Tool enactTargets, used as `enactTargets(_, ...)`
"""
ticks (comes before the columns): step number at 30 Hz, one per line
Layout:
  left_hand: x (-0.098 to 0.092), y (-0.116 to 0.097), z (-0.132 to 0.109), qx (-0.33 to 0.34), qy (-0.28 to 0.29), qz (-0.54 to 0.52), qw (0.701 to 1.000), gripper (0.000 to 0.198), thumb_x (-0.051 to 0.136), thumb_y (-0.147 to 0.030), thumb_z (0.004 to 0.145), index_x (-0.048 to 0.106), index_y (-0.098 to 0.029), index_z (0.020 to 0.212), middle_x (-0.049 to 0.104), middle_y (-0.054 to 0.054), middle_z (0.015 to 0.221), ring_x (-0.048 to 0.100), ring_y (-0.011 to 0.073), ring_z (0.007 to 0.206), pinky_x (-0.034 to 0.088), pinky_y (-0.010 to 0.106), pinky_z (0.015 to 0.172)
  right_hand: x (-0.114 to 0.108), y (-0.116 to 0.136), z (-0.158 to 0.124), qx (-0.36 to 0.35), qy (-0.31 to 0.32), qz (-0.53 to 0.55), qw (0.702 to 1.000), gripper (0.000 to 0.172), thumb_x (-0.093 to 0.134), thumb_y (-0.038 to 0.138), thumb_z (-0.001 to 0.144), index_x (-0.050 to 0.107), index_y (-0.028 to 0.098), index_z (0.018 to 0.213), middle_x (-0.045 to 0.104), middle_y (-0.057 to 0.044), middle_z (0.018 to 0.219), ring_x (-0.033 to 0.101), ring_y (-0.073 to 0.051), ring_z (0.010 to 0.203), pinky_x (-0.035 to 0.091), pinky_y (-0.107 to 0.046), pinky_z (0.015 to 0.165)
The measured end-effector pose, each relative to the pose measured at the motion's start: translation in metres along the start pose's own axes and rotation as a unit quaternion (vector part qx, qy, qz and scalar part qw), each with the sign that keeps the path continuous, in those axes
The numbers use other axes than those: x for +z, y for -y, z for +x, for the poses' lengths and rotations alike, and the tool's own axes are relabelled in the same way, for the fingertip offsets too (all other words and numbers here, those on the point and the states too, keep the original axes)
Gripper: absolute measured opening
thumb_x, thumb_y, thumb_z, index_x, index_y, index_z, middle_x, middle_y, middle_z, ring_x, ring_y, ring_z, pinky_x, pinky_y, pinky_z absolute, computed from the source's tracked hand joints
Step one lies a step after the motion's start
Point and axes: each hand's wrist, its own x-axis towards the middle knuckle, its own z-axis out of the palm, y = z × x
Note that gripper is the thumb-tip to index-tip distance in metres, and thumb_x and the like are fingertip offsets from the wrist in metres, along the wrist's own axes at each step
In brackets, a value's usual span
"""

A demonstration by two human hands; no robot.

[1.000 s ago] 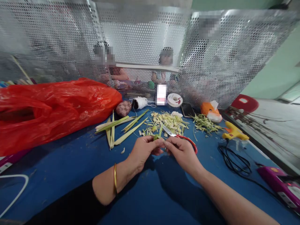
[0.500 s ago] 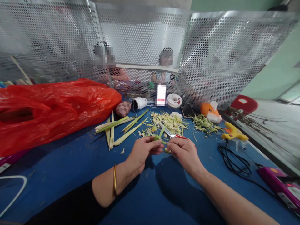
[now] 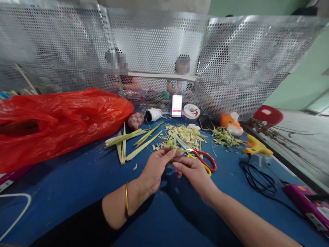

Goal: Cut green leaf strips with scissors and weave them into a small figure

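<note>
My left hand pinches a folded green leaf strip between thumb and fingers; one end stands up and another points right. Close against it, my right hand has its thumb and fingers pressed together just below the strip. Whatever sits in the right fingertips is hidden. Behind my right hand lie red-handled scissors, blades toward a heap of pale green leaf scraps, with a yellow handle partly under them. Long leaf strips lie to the left.
A red plastic bag covers the left side. Along the back are a checkered pouch, white thread, a ribbon roll and a phone. At right are a yellow glue gun, its black cable and a purple power strip.
My right hand has moved left and slightly down, off the strip's right end and under my left fingers. More of the scissors now shows.
</note>
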Motion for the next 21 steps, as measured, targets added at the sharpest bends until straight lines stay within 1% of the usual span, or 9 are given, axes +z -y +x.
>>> enactTargets(2, 0.003, 0.004, -0.002, -0.012, 0.022, 0.000, 1.000, 0.027, 0.080, -0.031, 0.068, 0.067, -0.013, 0.082, 0.074, 0.008, 0.084, 0.062, 0.0127, 0.058, 0.048, 0.023, 0.051, 0.005, -0.005, -0.001, 0.000, -0.009, 0.003, 1.000, 0.029, 0.073, 0.044, 0.068, 0.069, 0.016, 0.062, 0.060, 0.000, 0.055, 0.050, -0.011, 0.050, 0.042, -0.026, 0.053)
enactTargets(5, 0.006, 0.004, -0.003, -0.015, 0.044, 0.007, 0.999, 0.027, 0.082, -0.027, 0.065, 0.069, -0.013, 0.083, 0.074, 0.007, 0.083, 0.058, 0.0104, 0.054, 0.046, 0.022, 0.049, 0.008, -0.009, -0.003, -0.001, -0.033, 0.003, 0.999, 0.034, 0.072, 0.044, 0.067, 0.064, 0.016, 0.050, 0.057, 0.000, 0.049, 0.050, -0.011, 0.047, 0.040, -0.025, 0.049)
enactTargets(8, 0.005, 0.000, -0.002, -0.015, 0.047, 0.027, 0.998, 0.024, 0.079, -0.022, 0.066, 0.072, -0.012, 0.087, 0.073, 0.006, 0.081, 0.056, 0.0098, 0.051, 0.046, 0.023, 0.049, 0.006, -0.006, -0.004, -0.014, -0.019, 0.005, 1.000, 0.028, 0.070, 0.040, 0.068, 0.067, 0.016, 0.053, 0.058, -0.001, 0.050, 0.050, -0.012, 0.048, 0.041, -0.025, 0.050)
enactTargets(12, 0.002, -0.006, -0.001, -0.010, 0.047, 0.080, 0.996, 0.014, 0.073, -0.022, 0.073, 0.075, -0.010, 0.079, 0.069, 0.004, 0.065, 0.053, 0.0084, 0.046, 0.042, 0.022, 0.045, 0.005, 0.000, -0.009, 0.000, 0.002, 0.008, 1.000, 0.023, 0.067, 0.034, 0.070, 0.069, 0.016, 0.056, 0.058, 0.000, 0.051, 0.048, -0.011, 0.048, 0.039, -0.024, 0.050)
enactTargets(14, 0.002, -0.009, -0.002, -0.003, 0.039, 0.094, 0.995, 0.013, 0.072, -0.023, 0.074, 0.075, -0.011, 0.079, 0.070, 0.005, 0.067, 0.054, 0.0095, 0.047, 0.040, 0.022, 0.043, 0.006, 0.001, -0.012, 0.009, 0.008, 0.010, 1.000, 0.024, 0.067, 0.034, 0.071, 0.068, 0.016, 0.055, 0.058, 0.000, 0.051, 0.048, -0.011, 0.049, 0.038, -0.024, 0.051)
enactTargets(17, 0.002, -0.013, -0.003, -0.006, 0.016, 0.100, 0.995, 0.017, 0.073, -0.024, 0.073, 0.074, -0.015, 0.087, 0.074, 0.006, 0.079, 0.058, 0.0124, 0.051, 0.040, 0.022, 0.040, 0.008, 0.005, -0.015, 0.015, 0.013, 0.019, 1.000, 0.025, 0.067, 0.034, 0.071, 0.066, 0.017, 0.052, 0.058, 0.000, 0.053, 0.047, -0.011, 0.051, 0.038, -0.024, 0.052)
enactTargets(21, 0.004, -0.017, -0.004, -0.009, 0.001, 0.104, 0.995, 0.019, 0.076, -0.023, 0.070, 0.074, -0.015, 0.087, 0.075, 0.007, 0.080, 0.063, 0.0157, 0.059, 0.046, 0.024, 0.045, 0.010, 0.008, -0.019, 0.019, 0.015, 0.022, 0.999, 0.027, 0.067, 0.034, 0.071, 0.063, 0.017, 0.050, 0.058, -0.001, 0.054, 0.046, -0.011, 0.051, 0.037, -0.024, 0.052)
